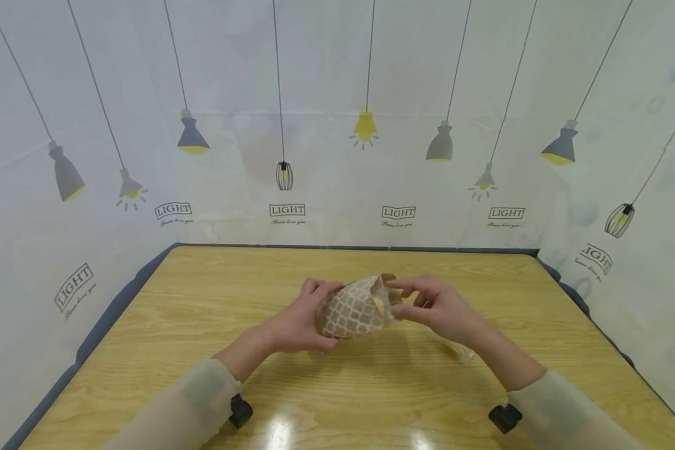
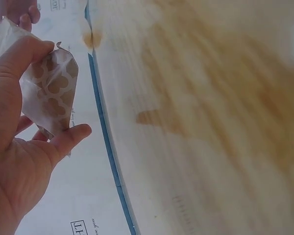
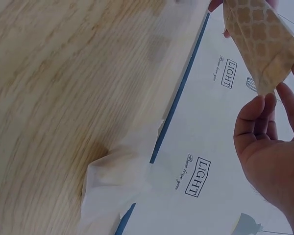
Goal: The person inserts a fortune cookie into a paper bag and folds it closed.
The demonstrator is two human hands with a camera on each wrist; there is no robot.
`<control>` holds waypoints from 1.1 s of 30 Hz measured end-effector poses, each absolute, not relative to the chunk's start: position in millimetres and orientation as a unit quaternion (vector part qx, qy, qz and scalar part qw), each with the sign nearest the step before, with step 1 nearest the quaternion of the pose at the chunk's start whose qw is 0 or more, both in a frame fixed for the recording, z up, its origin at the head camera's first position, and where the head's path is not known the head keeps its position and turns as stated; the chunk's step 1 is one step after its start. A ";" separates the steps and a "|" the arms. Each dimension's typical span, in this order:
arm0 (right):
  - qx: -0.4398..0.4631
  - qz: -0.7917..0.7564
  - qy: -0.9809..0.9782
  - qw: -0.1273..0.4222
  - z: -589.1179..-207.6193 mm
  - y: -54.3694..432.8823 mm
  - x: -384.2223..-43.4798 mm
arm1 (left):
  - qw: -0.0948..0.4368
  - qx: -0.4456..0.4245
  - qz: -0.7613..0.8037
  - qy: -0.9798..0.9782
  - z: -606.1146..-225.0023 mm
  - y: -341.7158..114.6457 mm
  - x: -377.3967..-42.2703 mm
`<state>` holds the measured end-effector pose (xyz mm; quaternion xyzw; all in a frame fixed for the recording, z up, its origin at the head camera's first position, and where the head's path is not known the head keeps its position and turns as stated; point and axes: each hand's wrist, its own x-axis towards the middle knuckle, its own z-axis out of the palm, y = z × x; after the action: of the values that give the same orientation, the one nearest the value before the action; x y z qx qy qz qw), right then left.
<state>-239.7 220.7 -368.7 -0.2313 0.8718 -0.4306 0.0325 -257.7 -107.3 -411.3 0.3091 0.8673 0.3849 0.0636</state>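
Note:
A paper bag [image 1: 351, 309] with a brown and white lattice pattern is held above the wooden table. My left hand [image 1: 295, 322] grips its closed end, thumb on one side and fingers on the other. At the bag's open end, my right hand [image 1: 433, 306] pinches the edge between thumb and fingertips. Something pale yellow shows just inside the mouth; the rest of the contents is hidden. The right wrist view shows the bag [image 3: 264, 44] narrowing to a corner at the right fingertips [image 3: 257, 103].
A crumpled translucent wrapper [image 3: 115, 181] lies on the table under the right forearm. Dark clip-like pieces [image 1: 240, 411] sit at both cuffs. A white printed backdrop [image 1: 337, 144] stands around the table [image 1: 214, 275], whose far edge is lined in blue.

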 end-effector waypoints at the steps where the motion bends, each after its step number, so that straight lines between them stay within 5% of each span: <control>1: -0.233 -0.429 0.872 0.032 -369.2 220.2 -239.5 | 0.065 0.309 0.385 0.867 -410.5 -107.0 -257.2; 18: -0.179 -0.443 0.878 0.032 -369.2 265.4 -235.1 | 0.069 0.302 0.388 0.868 -408.1 -111.4 -254.5; 33: -0.179 -0.410 0.879 0.165 -401.1 350.0 -253.1 | 0.061 0.305 0.385 0.869 -409.9 -114.2 -256.4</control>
<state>-253.1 350.0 -401.1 -0.1788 0.8790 -0.4101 0.1649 -256.4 -114.2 -409.9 0.3046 0.8689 0.3854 0.0609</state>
